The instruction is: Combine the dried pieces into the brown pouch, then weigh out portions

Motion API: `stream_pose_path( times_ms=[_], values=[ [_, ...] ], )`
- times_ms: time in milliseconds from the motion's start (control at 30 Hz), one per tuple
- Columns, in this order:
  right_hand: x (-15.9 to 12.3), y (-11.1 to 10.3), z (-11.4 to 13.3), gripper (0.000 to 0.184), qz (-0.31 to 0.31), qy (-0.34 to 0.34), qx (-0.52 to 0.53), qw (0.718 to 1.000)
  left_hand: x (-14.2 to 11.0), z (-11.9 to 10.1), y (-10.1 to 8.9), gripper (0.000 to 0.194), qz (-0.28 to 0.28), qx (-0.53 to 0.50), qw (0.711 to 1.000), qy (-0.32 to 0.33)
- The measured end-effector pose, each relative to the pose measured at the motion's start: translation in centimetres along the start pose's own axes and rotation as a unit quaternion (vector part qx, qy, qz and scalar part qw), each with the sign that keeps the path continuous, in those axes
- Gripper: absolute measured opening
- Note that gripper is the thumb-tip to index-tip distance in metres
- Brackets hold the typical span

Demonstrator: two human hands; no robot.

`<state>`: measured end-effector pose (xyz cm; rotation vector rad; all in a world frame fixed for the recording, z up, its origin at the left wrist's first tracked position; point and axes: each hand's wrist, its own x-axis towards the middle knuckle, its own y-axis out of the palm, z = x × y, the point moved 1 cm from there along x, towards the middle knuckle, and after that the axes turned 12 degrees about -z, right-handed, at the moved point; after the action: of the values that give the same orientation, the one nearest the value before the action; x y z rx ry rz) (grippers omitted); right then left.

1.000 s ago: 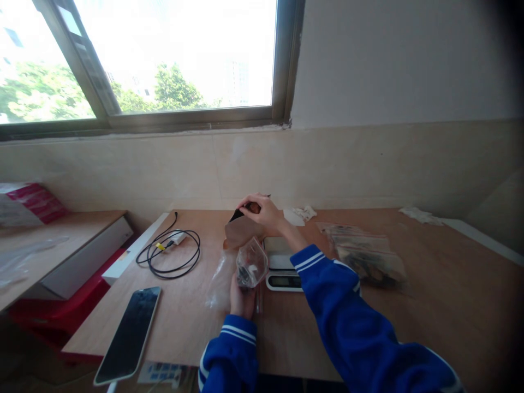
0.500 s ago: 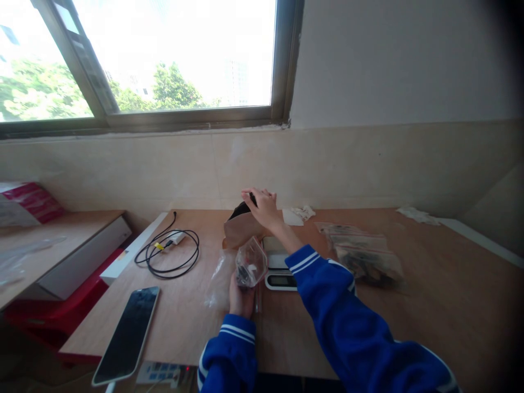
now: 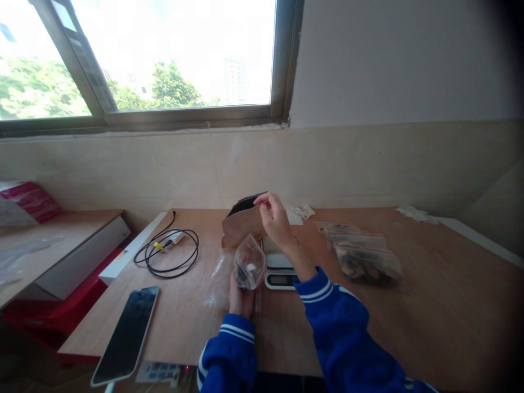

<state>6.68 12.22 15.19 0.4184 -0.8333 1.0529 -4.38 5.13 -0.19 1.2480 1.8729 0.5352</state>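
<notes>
My left hand is closed round a clear zip bag with something dark in its bottom; the bag's mouth faces up. Beyond it stands an open brown paper bag with a dark inside. My right hand is at the right edge of that paper bag's mouth, its fingers bent and drawn together; what they hold, if anything, cannot be made out. Below my right hand is a small white kitchen scale, partly covered by my wrist. Flat clear plastic lies left of my left hand.
Filled zip bags lie on the right of the wooden table. To the left are a coiled black cable and a phone near the front edge. White tissue lies by the wall, under a window.
My right hand has drawn back from over the paper bag's mouth, a little right and towards me, and its fingers have curled in. The left hand still holds the zip bag.
</notes>
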Motion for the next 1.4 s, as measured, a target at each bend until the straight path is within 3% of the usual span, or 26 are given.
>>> stream_pose_path(
  times_ms=[67, 167, 233, 367, 533, 667, 967, 1133, 1300, 1400],
  values=[
    [-1.8, -1.3, 0.3, 0.018, 0.074, 0.085, 0.062, 0.992, -0.2, 0.0, 0.0, 0.033, 0.001, 0.001, 1.000, 0.009],
    [-4.9, -2.5, 0.7, 0.019, 0.241, 0.186, 0.096, 0.948, -0.4, 0.2, 0.1, 0.031, 0.004, 0.005, 1.000, 0.025],
    [-6.6, -2.9, 0.9, 0.020, 0.303, 0.185, 0.077, 0.932, -0.4, 0.3, 0.2, 0.028, 0.010, 0.006, 1.000, 0.026],
    [-8.1, -3.1, 0.4, 0.019, 0.356, 0.151, 0.008, 0.922, -0.2, 0.7, 0.2, 0.030, 0.003, 0.010, 1.000, -0.004],
    [-8.6, -3.1, -0.9, 0.044, 0.478, 0.172, 0.025, 0.861, 0.5, 0.8, -0.3, 0.026, -0.025, 0.022, 0.999, -0.005],
    [-9.4, -2.8, -2.1, 0.066, 0.488, 0.175, 0.039, 0.854, 0.5, 0.8, -0.4, 0.019, -0.051, 0.049, 0.997, 0.005],
    [-9.8, -2.4, -2.0, 0.040, 0.445, 0.112, -0.003, 0.888, 0.2, 0.8, 0.1, 0.023, -0.039, 0.011, 0.999, 0.001],
    [-9.9, -2.3, -1.7, 0.031, 0.424, 0.133, -0.047, 0.895, 0.2, 0.7, 0.3, 0.028, -0.019, -0.002, 1.000, 0.003],
    [-10.5, -2.1, -1.6, 0.046, 0.434, 0.150, -0.007, 0.889, 0.1, 0.8, 0.2, 0.020, -0.055, 0.021, 0.998, 0.020],
    [-10.4, -2.0, -1.6, 0.037, 0.419, 0.147, 0.019, 0.896, 0.2, 0.8, 0.0, 0.020, -0.060, 0.019, 0.998, 0.013]
  ],
)
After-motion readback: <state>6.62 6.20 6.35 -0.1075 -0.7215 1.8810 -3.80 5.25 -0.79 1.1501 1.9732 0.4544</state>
